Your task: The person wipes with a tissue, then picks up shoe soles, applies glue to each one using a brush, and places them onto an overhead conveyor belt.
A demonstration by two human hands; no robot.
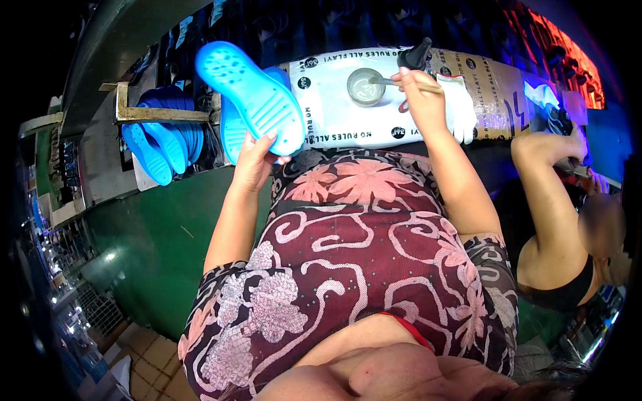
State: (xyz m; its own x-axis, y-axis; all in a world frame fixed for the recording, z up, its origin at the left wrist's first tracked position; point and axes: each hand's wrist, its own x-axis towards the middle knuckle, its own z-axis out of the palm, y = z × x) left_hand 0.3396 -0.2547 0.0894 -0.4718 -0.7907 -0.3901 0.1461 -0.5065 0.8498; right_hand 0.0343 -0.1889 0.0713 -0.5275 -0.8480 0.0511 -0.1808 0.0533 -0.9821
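Note:
My left hand (254, 159) is closed on the heel end of a bright blue shoe sole (257, 97), thumb on its upper face. The sole tilts up and away to the left, showing holes and ridges. Another blue sole (233, 127) lies partly hidden beneath it. In my right hand (422, 100) is a brush (389, 81) with a wooden handle, gripped between the fingers. Its bristle end reaches into a round bowl (366, 99) of pale, clear-looking liquid. Just beyond that hand stands a black, spouted bottle (415, 56).
The bowl rests on a white printed sheet (328, 119) over the bench. White gloves (463, 110) lie right of it. Stacked blue soles (157, 148) sit at left behind a metal bracket (126, 107). A co-worker's bent arm (545, 194) is close on the right.

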